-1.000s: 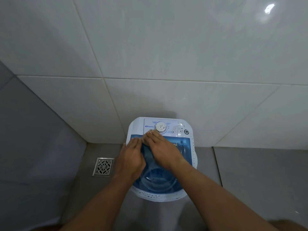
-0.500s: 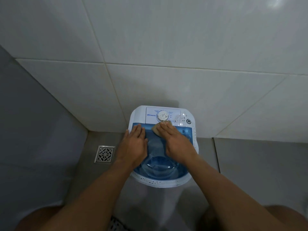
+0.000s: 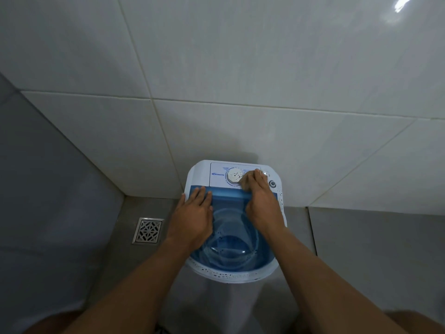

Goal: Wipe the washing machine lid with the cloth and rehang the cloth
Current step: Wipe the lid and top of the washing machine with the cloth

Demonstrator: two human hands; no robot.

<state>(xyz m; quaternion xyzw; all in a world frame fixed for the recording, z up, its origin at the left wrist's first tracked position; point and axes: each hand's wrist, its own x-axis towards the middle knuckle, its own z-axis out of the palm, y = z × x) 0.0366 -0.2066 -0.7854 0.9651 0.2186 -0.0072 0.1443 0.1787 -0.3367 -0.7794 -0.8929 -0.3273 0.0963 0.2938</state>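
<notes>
Pretty dim and grey-blue overall. One lamp glare spot on the glossy wall tile (image 3: 401,4), top right. A soft shadow sits on the wall right above the washing machine (image 3: 199,172). The wide-angle lens bends the grout lines (image 3: 240,105), and the forearms (image 3: 134,285) go soft near the bottom edge.

wall (image 3: 240,68): right behind the washing machine (image 3: 231,274), no passing back there
dial (image 3: 234,175): sticks up just left of the right hand (image 3: 261,203), small button (image 3: 272,183) on its other side
lid (image 3: 230,208): left hand (image 3: 192,219) flat on it, bare strip between the hands
floor (image 3: 373,249): open either side, drain grate (image 3: 148,230) sits flush on the left
</notes>
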